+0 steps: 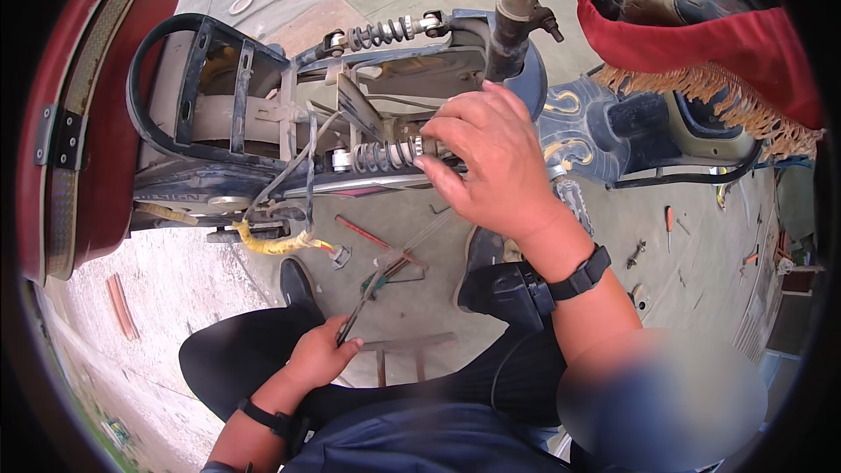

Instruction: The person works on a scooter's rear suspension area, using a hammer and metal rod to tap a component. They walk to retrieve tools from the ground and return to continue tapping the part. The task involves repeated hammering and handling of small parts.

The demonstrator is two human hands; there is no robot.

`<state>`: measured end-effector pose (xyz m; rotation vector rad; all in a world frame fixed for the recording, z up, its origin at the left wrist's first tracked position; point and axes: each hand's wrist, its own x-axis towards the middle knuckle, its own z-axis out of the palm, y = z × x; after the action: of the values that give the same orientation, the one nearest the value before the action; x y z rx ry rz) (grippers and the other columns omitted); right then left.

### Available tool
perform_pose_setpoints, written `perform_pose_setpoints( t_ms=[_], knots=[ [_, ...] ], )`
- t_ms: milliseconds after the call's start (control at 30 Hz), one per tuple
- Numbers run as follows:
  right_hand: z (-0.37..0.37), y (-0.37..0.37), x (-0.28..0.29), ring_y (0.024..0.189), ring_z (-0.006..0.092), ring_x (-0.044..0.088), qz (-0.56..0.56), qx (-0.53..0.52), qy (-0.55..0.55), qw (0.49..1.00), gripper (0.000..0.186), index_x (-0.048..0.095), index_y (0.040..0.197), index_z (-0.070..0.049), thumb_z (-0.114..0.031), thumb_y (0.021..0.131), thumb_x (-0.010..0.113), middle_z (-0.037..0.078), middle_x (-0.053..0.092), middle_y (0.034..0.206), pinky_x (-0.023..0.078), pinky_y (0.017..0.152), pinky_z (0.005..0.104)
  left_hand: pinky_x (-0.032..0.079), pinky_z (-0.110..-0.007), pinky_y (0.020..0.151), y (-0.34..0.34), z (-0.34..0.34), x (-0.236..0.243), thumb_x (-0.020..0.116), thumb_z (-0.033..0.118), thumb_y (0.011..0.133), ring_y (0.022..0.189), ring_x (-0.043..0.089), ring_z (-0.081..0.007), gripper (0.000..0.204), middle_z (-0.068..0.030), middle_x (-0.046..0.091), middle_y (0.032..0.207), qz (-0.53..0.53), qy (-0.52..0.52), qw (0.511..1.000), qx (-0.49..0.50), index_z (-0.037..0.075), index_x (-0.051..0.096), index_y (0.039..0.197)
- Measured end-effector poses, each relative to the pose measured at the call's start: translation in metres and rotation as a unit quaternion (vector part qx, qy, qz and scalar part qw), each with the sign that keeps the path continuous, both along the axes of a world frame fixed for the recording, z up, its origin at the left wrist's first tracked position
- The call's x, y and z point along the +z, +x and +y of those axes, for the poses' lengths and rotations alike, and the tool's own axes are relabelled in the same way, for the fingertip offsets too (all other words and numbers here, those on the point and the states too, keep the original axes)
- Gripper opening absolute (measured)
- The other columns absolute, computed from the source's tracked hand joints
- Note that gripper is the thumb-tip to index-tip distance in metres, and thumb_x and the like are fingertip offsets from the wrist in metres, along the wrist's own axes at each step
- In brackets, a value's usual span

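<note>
My right hand (499, 158) curls over the right end of the near shock absorber (385, 156) on a stripped scooter frame (263, 109). Its thumb and forefinger lie on either side of the spring's end, and the palm hides the mount there. Low over my lap, my left hand (320, 355) is closed round a slim, dark metal hand tool (361, 302) that points up and away; its exact kind does not show. A matching shock absorber (385, 32) is fitted on the frame's far side.
A yellow-wrapped cable (272, 243) hangs from the frame, ending in a connector. On the ground lie a red rod (377, 241), a screwdriver (669, 229) and loose hardware (637, 253). A red box (96, 123) stands at left; a red fringed cloth (701, 48) hangs at right.
</note>
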<state>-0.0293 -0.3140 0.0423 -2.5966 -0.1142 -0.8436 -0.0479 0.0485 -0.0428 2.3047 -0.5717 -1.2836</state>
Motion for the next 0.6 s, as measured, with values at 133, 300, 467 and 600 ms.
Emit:
perform_pose_setpoints(
  t_ms=[133,300,467,600],
  knots=[
    [0.024,-0.008,0.016,0.073,0.0297,0.061,0.016,0.094,0.024,0.995,0.019,0.065,0.087,-0.009,-0.014,0.075,0.079,0.007,0.063,0.080,0.046,0.065,0.0464,0.054,-0.051,0.080,-0.003,0.014,-0.005,0.065,0.038,0.093,0.091,0.068,-0.0463,0.056,-0.0252,0.071,0.091,-0.021,0.011,0.999,-0.049,0.000,0.053,0.133],
    [0.061,-0.017,-0.023,0.076,0.0346,0.065,0.343,0.204,0.055,0.915,0.019,0.067,0.087,-0.008,-0.025,0.083,0.072,0.012,0.066,0.078,0.050,0.068,0.0487,0.053,-0.051,0.082,-0.002,0.025,0.005,0.061,0.035,0.094,0.091,0.068,-0.0449,0.061,-0.0231,0.072,0.091,0.021,0.060,0.996,-0.055,0.001,0.044,0.142],
    [0.069,-0.035,-0.139,0.095,0.0380,0.068,0.564,0.220,-0.023,0.796,0.025,0.072,0.104,-0.011,-0.028,0.086,0.069,0.012,0.070,0.099,0.053,0.080,0.0501,0.053,-0.049,0.083,-0.001,0.036,0.007,0.059,0.033,0.095,0.090,0.069,-0.0420,0.061,-0.0195,0.073,0.090,0.051,0.052,0.996,-0.045,0.002,0.042,0.145],
    [0.082,-0.040,-0.203,0.103,0.0361,0.067,0.620,0.176,-0.023,0.764,0.028,0.072,0.108,-0.007,-0.022,0.085,0.066,0.018,0.068,0.111,0.054,0.092,0.0473,0.054,-0.048,0.081,-0.001,0.044,0.010,0.062,0.034,0.094,0.090,0.069,-0.0421,0.059,-0.0191,0.073,0.090,0.074,0.044,0.996,-0.012,0.007,0.045,0.144]
  ],
)
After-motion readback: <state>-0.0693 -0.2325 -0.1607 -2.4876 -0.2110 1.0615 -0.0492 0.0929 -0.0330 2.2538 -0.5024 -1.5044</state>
